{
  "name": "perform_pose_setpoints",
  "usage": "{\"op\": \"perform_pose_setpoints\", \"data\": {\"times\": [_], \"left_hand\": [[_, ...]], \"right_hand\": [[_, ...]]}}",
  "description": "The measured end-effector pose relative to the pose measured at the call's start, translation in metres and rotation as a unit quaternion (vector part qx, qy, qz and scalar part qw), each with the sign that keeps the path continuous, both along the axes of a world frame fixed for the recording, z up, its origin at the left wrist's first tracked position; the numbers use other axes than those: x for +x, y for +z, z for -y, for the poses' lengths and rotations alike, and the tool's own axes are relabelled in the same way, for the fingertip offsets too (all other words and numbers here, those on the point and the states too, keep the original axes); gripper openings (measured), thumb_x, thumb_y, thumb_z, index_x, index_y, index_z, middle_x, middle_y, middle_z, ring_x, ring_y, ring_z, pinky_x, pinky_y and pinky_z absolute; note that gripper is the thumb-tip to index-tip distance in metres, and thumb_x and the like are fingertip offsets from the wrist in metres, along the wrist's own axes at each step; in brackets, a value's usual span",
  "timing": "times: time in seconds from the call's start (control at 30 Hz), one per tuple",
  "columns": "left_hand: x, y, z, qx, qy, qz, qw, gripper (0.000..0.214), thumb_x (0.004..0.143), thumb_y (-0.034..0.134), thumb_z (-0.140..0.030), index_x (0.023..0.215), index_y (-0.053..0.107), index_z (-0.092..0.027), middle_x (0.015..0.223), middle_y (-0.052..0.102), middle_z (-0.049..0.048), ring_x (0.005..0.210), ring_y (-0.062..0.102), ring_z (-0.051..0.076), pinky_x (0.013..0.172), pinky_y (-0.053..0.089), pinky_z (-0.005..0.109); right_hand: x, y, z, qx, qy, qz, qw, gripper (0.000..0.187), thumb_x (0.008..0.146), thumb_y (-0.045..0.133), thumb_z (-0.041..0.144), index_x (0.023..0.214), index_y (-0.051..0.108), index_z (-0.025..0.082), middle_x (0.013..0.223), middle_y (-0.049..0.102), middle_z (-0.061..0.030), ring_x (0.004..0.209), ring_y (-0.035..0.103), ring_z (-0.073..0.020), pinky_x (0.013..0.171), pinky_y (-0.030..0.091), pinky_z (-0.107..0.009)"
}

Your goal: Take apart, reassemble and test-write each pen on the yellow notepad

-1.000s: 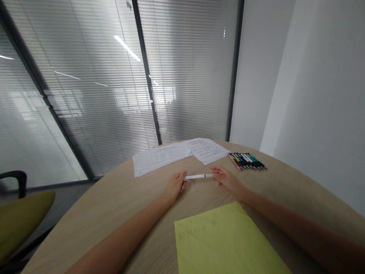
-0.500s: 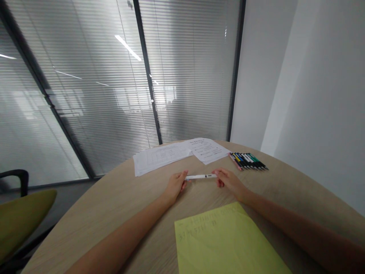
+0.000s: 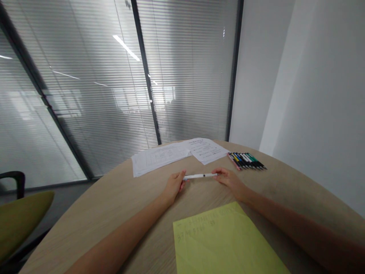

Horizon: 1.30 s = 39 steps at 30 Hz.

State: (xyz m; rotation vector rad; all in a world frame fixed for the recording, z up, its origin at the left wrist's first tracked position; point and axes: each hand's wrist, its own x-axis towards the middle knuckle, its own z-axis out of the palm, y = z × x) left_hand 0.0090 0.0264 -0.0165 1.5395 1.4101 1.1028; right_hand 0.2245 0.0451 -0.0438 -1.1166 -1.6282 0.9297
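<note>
A white pen (image 3: 199,176) is held level just above the round wooden table (image 3: 114,205), one end in each hand. My left hand (image 3: 174,184) pinches its left end with closed fingers. Its right end is gripped by the closed fingers of my right hand (image 3: 228,179). Both forearms stretch across the table from the near edge. A yellow sheet (image 3: 222,243) with faint writing lies between my arms, close to me.
Two white printed sheets (image 3: 176,154) lie at the table's far side. A row of several pens (image 3: 246,160) sits to the right of them. A glass wall with blinds stands behind, a white wall to the right, a green chair (image 3: 19,217) at the left.
Both hands keep hold of the white pen, which stays in nearly the same place. My right hand has shifted slightly along it, and the view has drifted a little.
</note>
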Motion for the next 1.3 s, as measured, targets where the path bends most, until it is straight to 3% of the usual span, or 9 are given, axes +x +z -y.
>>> {"op": "perform_pose_setpoints", "data": {"times": [0.1, 0.2, 0.3, 0.5, 0.63, 0.73, 0.9, 1.07, 1.3], "left_hand": [[0.0, -0.001, 0.0, -0.001, -0.004, -0.003, 1.0, 0.045, 0.072, 0.036, -0.054, 0.053, 0.049, -0.016, 0.033, 0.032, -0.0073, 0.032, 0.026, 0.006, 0.037, 0.02, 0.021], [0.0, -0.002, -0.001, 0.001, -0.008, -0.005, 1.0, 0.045, 0.072, 0.036, -0.055, 0.053, 0.049, -0.016, 0.033, 0.032, -0.0073, 0.032, 0.027, 0.007, 0.038, 0.021, 0.021], [0.0, -0.003, -0.002, 0.004, -0.008, -0.004, 1.0, 0.044, 0.072, 0.036, -0.054, 0.053, 0.048, -0.016, 0.033, 0.032, -0.0073, 0.032, 0.027, 0.007, 0.038, 0.022, 0.021], [0.0, -0.001, 0.001, 0.007, -0.004, 0.0, 1.0, 0.043, 0.073, 0.037, -0.052, 0.051, 0.046, -0.016, 0.032, 0.032, -0.0074, 0.032, 0.026, 0.007, 0.038, 0.02, 0.021], [0.0, -0.002, 0.0, 0.005, -0.003, 0.005, 1.0, 0.043, 0.073, 0.037, -0.052, 0.052, 0.048, -0.016, 0.032, 0.032, -0.0074, 0.032, 0.026, 0.007, 0.038, 0.02, 0.021], [0.0, -0.003, -0.002, 0.002, -0.002, 0.011, 1.0, 0.044, 0.072, 0.037, -0.054, 0.052, 0.048, -0.016, 0.032, 0.031, -0.0075, 0.031, 0.025, 0.007, 0.037, 0.019, 0.021], [0.0, -0.003, -0.002, 0.005, 0.002, 0.027, 1.0, 0.045, 0.071, 0.037, -0.055, 0.053, 0.049, -0.016, 0.033, 0.032, -0.0075, 0.032, 0.027, 0.007, 0.037, 0.021, 0.02], [-0.001, -0.002, -0.001, 0.01, 0.006, 0.043, 0.999, 0.045, 0.071, 0.037, -0.055, 0.055, 0.05, -0.015, 0.033, 0.031, -0.0076, 0.032, 0.025, 0.006, 0.037, 0.02, 0.02], [-0.003, -0.003, -0.003, 0.017, 0.013, 0.06, 0.998, 0.045, 0.071, 0.038, -0.055, 0.056, 0.05, -0.015, 0.033, 0.032, -0.0075, 0.032, 0.026, 0.006, 0.037, 0.02, 0.02]], "right_hand": [[-0.003, 0.001, 0.001, -0.002, 0.011, -0.013, 1.0, 0.03, 0.069, 0.051, 0.037, 0.093, 0.058, 0.02, 0.074, 0.058, 0.0004, 0.063, 0.051, -0.0118, 0.059, 0.039, -0.023], [-0.006, -0.001, 0.0, -0.015, 0.018, 0.003, 1.0, 0.034, 0.076, 0.039, 0.04, 0.094, 0.057, 0.016, 0.059, 0.056, 0.0013, 0.054, 0.049, -0.0115, 0.055, 0.039, -0.024], [-0.006, -0.003, -0.002, -0.017, 0.032, 0.001, 0.999, 0.032, 0.075, 0.04, 0.038, 0.094, 0.054, 0.015, 0.05, 0.049, 0.0044, 0.048, 0.046, -0.0106, 0.05, 0.036, -0.023], [-0.007, 0.0, -0.001, 0.011, 0.006, -0.022, 1.0, 0.037, 0.062, 0.055, 0.032, 0.097, 0.051, 0.019, 0.082, 0.056, -0.0016, 0.064, 0.051, -0.0111, 0.052, 0.038, -0.022], [-0.008, 0.002, 0.002, -0.014, 0.021, -0.024, 0.999, 0.027, 0.073, 0.042, 0.039, 0.083, 0.054, 0.017, 0.06, 0.054, 0.0013, 0.052, 0.048, -0.0104, 0.051, 0.037, -0.023], [-0.006, 0.003, 0.002, -0.022, 0.019, -0.036, 0.999, 0.023, 0.07, 0.047, 0.038, 0.074, 0.054, 0.016, 0.052, 0.051, 0.0033, 0.046, 0.043, -0.009, 0.048, 0.034, -0.023], [-0.002, 0.001, 0.001, -0.042, -0.013, -0.112, 0.993, 0.024, 0.065, 0.052, 0.034, 0.082, 0.056, 0.017, 0.061, 0.055, 0.0023, 0.049, 0.044, -0.0083, 0.049, 0.034, -0.022], [-0.002, 0.002, 0.001, -0.038, -0.05, -0.127, 0.99, 0.02, 0.062, 0.052, 0.031, 0.075, 0.059, 0.017, 0.058, 0.054, 0.0026, 0.048, 0.044, -0.0089, 0.047, 0.033, -0.022], [0.005, -0.001, -0.006, -0.011, -0.151, -0.157, 0.976, 0.018, 0.06, 0.049, 0.03, 0.071, 0.058, 0.018, 0.056, 0.051, 0.0027, 0.047, 0.043, -0.0098, 0.044, 0.032, -0.022]]}}
